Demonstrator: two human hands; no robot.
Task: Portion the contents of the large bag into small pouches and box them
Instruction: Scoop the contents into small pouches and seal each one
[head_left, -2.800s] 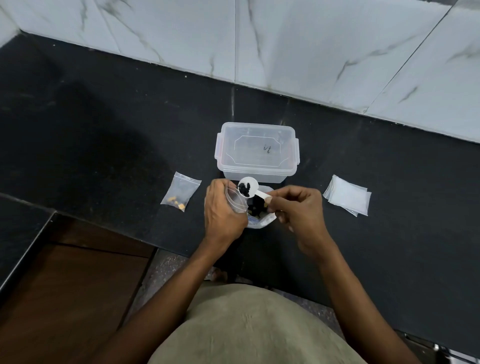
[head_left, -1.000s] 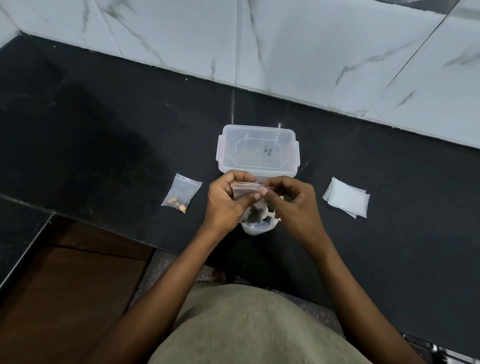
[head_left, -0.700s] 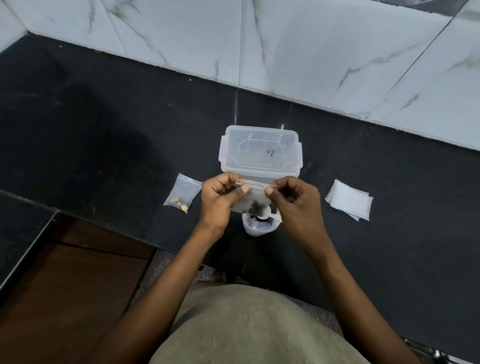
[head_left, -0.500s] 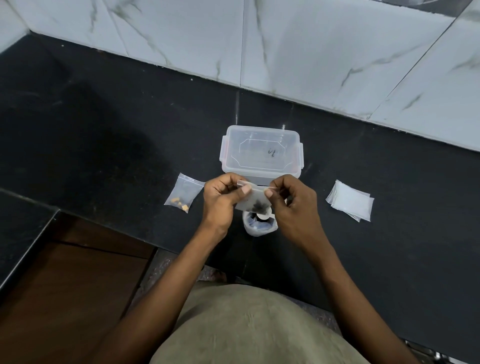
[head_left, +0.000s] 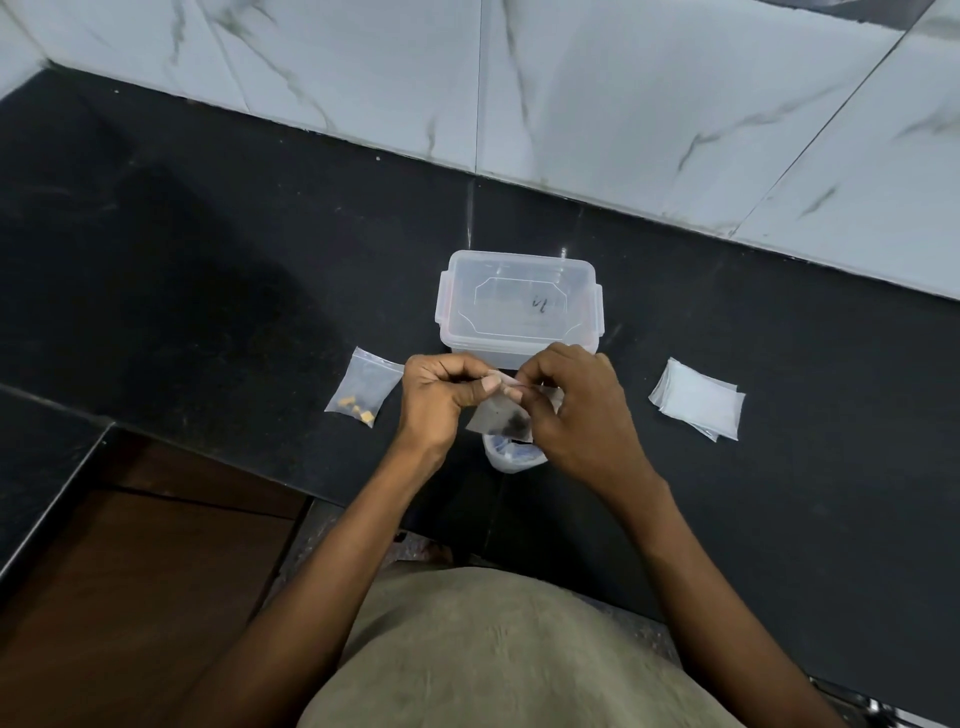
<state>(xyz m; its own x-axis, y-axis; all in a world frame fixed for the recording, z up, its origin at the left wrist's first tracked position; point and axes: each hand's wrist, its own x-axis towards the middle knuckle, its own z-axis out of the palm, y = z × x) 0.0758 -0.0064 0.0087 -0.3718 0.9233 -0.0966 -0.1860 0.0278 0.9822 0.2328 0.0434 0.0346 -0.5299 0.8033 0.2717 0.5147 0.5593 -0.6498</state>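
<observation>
Both hands hold a small clear pouch (head_left: 497, 419) with dark pieces in its bottom, above the counter. My left hand (head_left: 435, 399) pinches the pouch's top edge from the left, and my right hand (head_left: 575, 410) pinches it from the right, thumbs and forefingers close together on the seal strip. Under the pouch sits the large bag (head_left: 511, 458), open and mostly hidden by my hands. Just behind them stands a clear plastic box (head_left: 519, 306) with its lid on.
A filled pouch with yellow-brown pieces (head_left: 364, 394) lies to the left on the black counter (head_left: 208, 260). A stack of empty pouches (head_left: 698, 399) lies to the right. A marble wall rises behind the box. The counter's front edge runs just below my hands.
The white scoop held earlier over the pouch has left my right hand. Both hands have taken the pouch's top edge, and my fingers have drawn closer together along it.
</observation>
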